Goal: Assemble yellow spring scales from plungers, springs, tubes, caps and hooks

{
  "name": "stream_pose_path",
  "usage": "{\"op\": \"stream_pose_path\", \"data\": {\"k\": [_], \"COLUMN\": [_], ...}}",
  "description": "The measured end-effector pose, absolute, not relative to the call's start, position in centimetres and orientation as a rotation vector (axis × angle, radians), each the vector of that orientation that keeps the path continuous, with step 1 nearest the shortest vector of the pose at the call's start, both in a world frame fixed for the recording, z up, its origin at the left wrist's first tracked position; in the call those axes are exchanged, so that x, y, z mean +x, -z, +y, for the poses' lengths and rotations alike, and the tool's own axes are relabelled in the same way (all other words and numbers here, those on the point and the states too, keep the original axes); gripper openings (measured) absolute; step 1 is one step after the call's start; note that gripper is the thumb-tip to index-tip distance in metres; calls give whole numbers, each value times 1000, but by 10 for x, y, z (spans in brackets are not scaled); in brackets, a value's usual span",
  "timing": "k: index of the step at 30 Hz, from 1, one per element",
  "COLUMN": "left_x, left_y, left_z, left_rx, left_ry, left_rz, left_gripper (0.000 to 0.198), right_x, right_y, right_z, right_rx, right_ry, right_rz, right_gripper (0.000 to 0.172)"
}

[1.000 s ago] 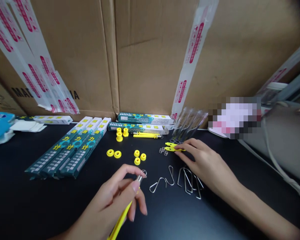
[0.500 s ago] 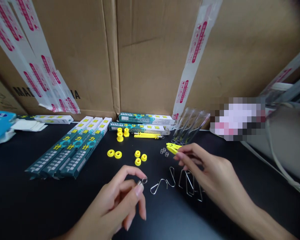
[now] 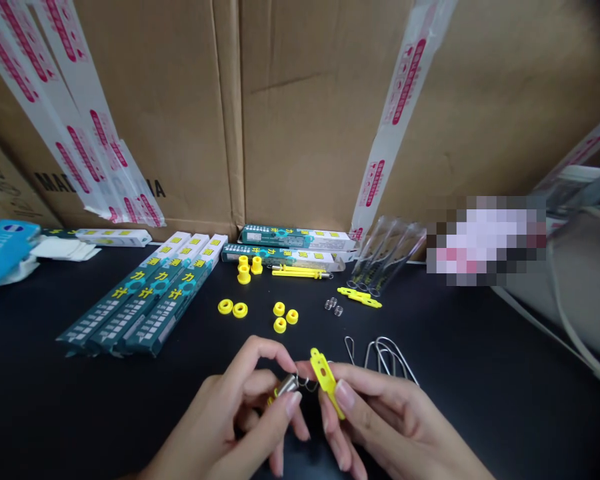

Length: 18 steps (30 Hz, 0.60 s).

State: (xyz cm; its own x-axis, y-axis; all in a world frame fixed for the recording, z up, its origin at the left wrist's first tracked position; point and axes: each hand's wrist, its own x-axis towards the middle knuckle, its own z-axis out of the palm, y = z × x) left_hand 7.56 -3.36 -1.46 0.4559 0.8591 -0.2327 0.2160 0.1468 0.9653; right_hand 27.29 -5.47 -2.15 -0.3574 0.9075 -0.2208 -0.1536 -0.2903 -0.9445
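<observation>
My left hand [image 3: 240, 417] pinches a yellow rod with a silver metal tip [image 3: 286, 385] that ends in a small wire ring. My right hand [image 3: 380, 423] grips a flat yellow plastic strip [image 3: 325, 380] between thumb and fingers, held up right beside the metal tip. Both hands meet low in the middle of the black table [image 3: 480, 373]. Bent wire hooks [image 3: 387, 352] lie just behind my right hand. Another yellow strip [image 3: 360, 297] and small springs [image 3: 333, 305] rest farther back.
Yellow round caps [image 3: 285, 317] and rings [image 3: 233, 308] are scattered mid-table. Green boxes [image 3: 145, 300] lie at left, more boxes [image 3: 290, 243] and clear sleeves [image 3: 385, 257] at the back against cardboard cartons [image 3: 305, 113]. A grey bag [image 3: 580, 280] sits at right.
My right hand picked a yellow strip off the table at the back and brought it toward me to the rod tip in my left hand. The left hand stayed put.
</observation>
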Motion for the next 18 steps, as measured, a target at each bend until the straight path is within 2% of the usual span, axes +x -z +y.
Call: {"op": "stream_pose_path", "data": {"k": [11, 18], "left_x": [74, 76], "left_y": [22, 17], "left_z": [-27, -27], "left_rx": [1393, 1334], "left_ry": [-773, -780], "left_rz": [1113, 1150], "left_gripper": [25, 25], "right_x": [276, 277], "right_y": [27, 26], "right_z": [-56, -54], "right_rx": [-1036, -1057], "right_ry": [-1790, -1777], "right_rz": [-1139, -1172], "right_gripper": [31, 39]}}
